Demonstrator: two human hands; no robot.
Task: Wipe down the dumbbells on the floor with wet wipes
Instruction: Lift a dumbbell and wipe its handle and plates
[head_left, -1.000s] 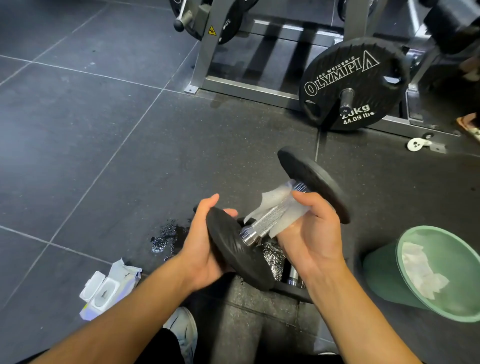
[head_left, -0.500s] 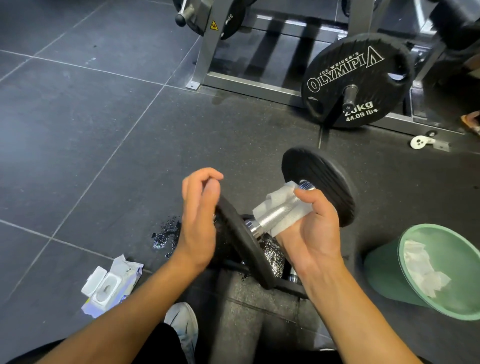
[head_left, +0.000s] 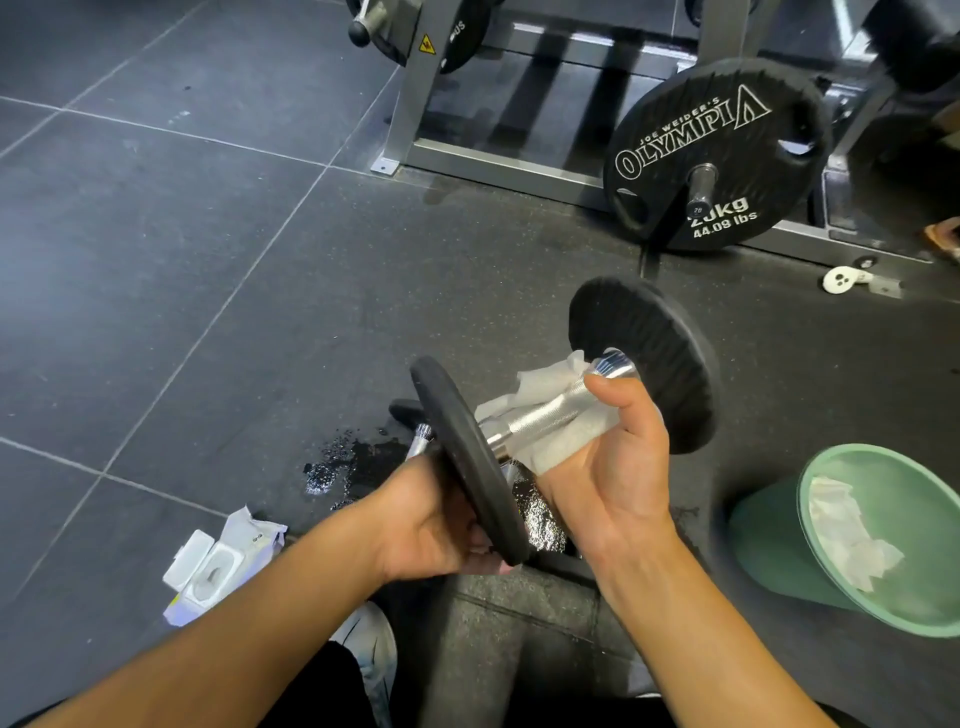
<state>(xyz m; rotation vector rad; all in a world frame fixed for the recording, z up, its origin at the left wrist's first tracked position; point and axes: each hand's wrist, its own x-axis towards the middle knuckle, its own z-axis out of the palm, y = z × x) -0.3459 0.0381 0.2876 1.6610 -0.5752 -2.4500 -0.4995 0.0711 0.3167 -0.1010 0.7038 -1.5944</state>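
Note:
I hold a dumbbell (head_left: 550, 410) with black plates and a chrome knurled handle above the floor. My right hand (head_left: 608, 467) cups the handle from below, a white wet wipe (head_left: 545, 384) pressed between palm and bar. My left hand (head_left: 431, 519) grips the lower edge of the near plate (head_left: 467, 457). The far plate (head_left: 649, 369) points toward the rack. A second dumbbell (head_left: 540, 514) lies on the floor beneath, mostly hidden. The wet wipe pack (head_left: 213, 561) lies open at lower left.
A green bin (head_left: 878, 540) holding used wipes lies tilted at the right. A wet patch (head_left: 343, 462) darkens the floor ahead of my knee. A rack with a 20 kg Olympia plate (head_left: 711, 150) stands behind. A small white object (head_left: 841, 280) lies by the rack. My shoe (head_left: 369, 649) shows below.
My left hand let go of the near plate, lifted, then took hold again at its lower edge. The dumbbell has turned and risen a little; my right hand stays on the wipe and handle.

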